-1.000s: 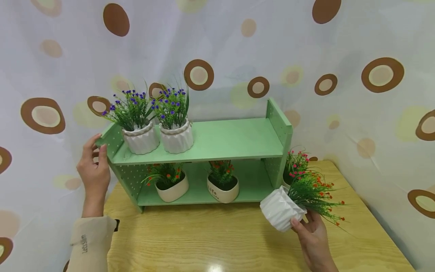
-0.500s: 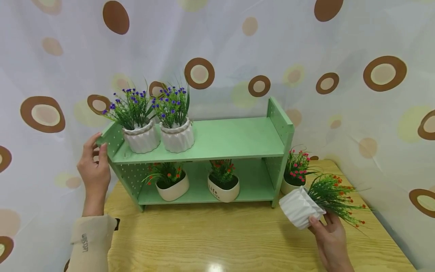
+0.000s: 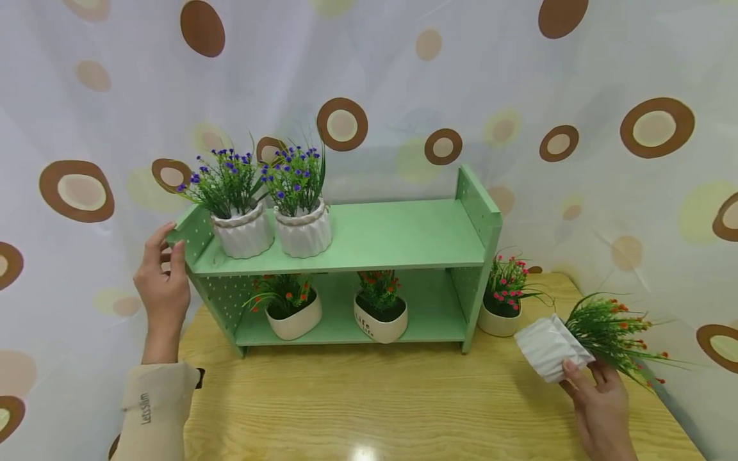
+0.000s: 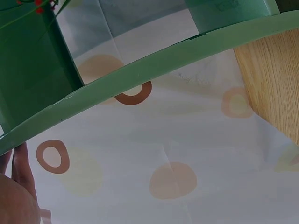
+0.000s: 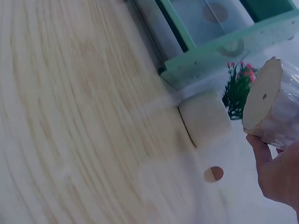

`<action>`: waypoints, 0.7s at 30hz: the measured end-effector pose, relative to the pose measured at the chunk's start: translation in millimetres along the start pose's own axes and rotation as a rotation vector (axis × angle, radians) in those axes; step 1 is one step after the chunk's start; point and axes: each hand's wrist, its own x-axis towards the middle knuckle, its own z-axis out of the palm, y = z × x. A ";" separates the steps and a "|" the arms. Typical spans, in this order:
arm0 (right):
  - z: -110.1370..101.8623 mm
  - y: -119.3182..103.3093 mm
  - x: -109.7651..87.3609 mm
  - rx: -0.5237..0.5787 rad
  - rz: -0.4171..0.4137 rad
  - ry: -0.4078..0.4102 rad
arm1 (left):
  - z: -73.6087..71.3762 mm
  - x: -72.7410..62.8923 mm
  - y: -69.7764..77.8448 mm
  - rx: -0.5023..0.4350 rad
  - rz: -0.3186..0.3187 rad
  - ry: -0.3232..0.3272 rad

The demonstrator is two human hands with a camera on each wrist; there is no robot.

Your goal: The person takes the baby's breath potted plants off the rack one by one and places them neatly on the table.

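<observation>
My right hand (image 3: 602, 406) grips a white ribbed flower pot (image 3: 550, 349) by its side. The pot is tilted, its orange-red flowers (image 3: 623, 336) pointing right. The right wrist view shows the pot's flat base (image 5: 264, 95) with a small hole, clear of the table. At the far left, my left hand (image 3: 163, 282) holds the upper edge of the green shelf's (image 3: 403, 234) side panel between thumb and fingers. In the left wrist view only part of that hand (image 4: 21, 191) shows against the panel's edge. Two white pots (image 3: 302, 234) with purple flowers stand on the shelf's left top.
Cream pots with orange-red flowers, one left (image 3: 296, 317) and one lettered "Life" (image 3: 383, 320), sit on the lower shelf. Beside the shelf's right panel stands a cream pot (image 3: 500, 320) with pink flowers. A wooden table (image 3: 346, 403) bears everything; a dotted curtain (image 3: 380, 64) hangs behind.
My right hand has moved to the right with the white flower pot, away from the shelf, uncovering the cream pot with pink flowers. The left hand stays on the shelf's panel.
</observation>
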 end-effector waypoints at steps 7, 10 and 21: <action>-16.6 -4.2 12.4 0.133 0.017 0.088 | 1.1 -0.2 0.4 0.004 -0.005 0.000; -20.8 -5.6 16.9 0.178 0.027 0.111 | 1.4 -0.1 -0.1 0.005 -0.003 -0.001; -16.1 -7.8 44.5 0.129 0.028 0.206 | 0.8 0.1 0.3 0.008 -0.006 -0.001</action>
